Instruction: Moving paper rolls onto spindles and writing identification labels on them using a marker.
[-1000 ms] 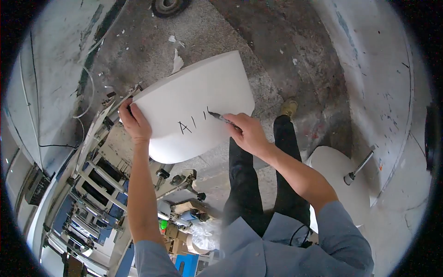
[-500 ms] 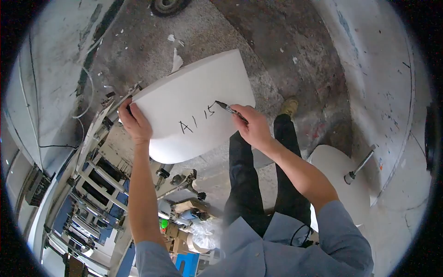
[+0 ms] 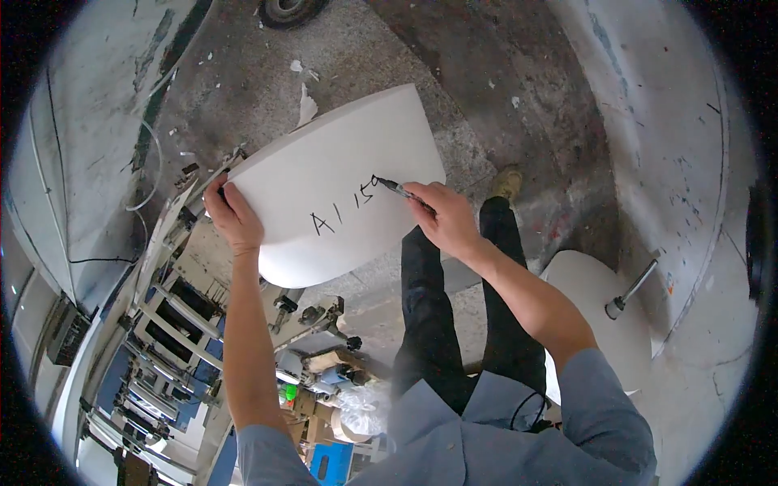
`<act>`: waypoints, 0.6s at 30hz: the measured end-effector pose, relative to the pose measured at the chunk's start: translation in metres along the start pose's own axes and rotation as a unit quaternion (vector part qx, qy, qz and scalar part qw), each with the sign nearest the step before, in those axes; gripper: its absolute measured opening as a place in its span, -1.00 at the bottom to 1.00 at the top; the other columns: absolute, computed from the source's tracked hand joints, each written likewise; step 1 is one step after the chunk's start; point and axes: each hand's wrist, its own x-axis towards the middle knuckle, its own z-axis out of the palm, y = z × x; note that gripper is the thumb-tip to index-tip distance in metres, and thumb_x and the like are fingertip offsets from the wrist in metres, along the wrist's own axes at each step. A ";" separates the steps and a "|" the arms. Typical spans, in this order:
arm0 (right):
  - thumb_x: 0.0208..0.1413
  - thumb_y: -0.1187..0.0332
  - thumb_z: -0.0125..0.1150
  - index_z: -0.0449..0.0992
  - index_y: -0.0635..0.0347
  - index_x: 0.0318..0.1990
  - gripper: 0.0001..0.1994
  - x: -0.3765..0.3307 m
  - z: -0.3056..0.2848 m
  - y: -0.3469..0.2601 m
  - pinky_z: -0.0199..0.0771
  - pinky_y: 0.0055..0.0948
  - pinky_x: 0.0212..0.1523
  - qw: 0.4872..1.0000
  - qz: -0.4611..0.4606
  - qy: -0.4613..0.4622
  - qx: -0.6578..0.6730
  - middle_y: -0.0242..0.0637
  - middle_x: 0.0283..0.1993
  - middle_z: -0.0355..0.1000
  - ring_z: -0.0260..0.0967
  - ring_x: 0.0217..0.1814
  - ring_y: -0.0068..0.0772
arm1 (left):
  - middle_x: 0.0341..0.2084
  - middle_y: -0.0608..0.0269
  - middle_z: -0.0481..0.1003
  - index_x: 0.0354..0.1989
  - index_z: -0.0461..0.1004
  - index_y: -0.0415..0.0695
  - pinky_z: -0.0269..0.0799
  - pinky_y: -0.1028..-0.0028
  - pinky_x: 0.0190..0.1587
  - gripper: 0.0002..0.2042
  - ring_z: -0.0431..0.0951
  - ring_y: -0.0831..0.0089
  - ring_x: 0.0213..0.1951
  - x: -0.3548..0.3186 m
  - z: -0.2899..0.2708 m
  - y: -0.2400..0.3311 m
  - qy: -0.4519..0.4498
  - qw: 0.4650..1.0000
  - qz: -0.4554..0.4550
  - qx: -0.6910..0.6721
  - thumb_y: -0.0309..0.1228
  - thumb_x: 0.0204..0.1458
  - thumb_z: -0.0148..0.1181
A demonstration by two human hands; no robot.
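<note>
The sheet [image 3: 340,182] lay between the left hand [image 3: 235,217] at its left edge and the right hand [image 3: 446,220], whose marker [image 3: 395,188] touched it.

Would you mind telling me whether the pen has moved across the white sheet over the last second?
Yes. The pen has moved rightward and up the white sheet, past the marks already written.

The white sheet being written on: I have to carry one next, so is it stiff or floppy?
The white sheet probably flexes: it arches smoothly, without creases. It seems light, since the left hand steadies it at one edge. It likely holds firm enough for the pen in the right hand.
</note>
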 end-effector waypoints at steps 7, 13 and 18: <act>0.01 0.49 0.23 0.50 0.13 -0.14 -0.78 -0.025 -0.004 -0.004 0.38 -0.36 -0.49 0.997 -0.040 -0.043 -0.050 -0.20 -0.46 0.43 0.40 -0.53 -0.21 | -0.17 0.04 0.38 -0.06 0.34 -0.30 0.27 0.34 -0.01 -0.68 0.37 0.27 -0.13 0.001 0.001 -0.003 0.005 1.000 0.014 -0.022 -0.26 0.26 -0.12; 0.01 0.48 0.25 0.51 0.15 -0.14 -0.78 -0.009 -0.014 0.014 0.40 -0.43 -0.50 0.998 0.009 -0.031 -0.050 -0.21 -0.36 0.47 0.44 -0.49 -0.24 | -0.19 0.00 0.42 -0.09 0.37 -0.27 0.27 0.27 -0.03 -0.72 0.39 0.14 -0.13 0.000 0.002 -0.009 0.017 1.000 0.001 -0.003 -0.30 0.22 -0.11; 0.03 0.49 0.23 0.51 0.17 -0.14 -0.79 -0.013 -0.023 0.025 0.39 -0.45 -0.50 1.000 -0.002 -0.011 -0.028 -0.21 -0.38 0.47 0.44 -0.47 -0.30 | -0.18 0.00 0.41 -0.08 0.38 -0.26 0.27 0.27 -0.03 -0.70 0.39 0.14 -0.14 0.003 0.003 -0.010 0.024 0.998 -0.022 -0.047 -0.28 0.23 -0.11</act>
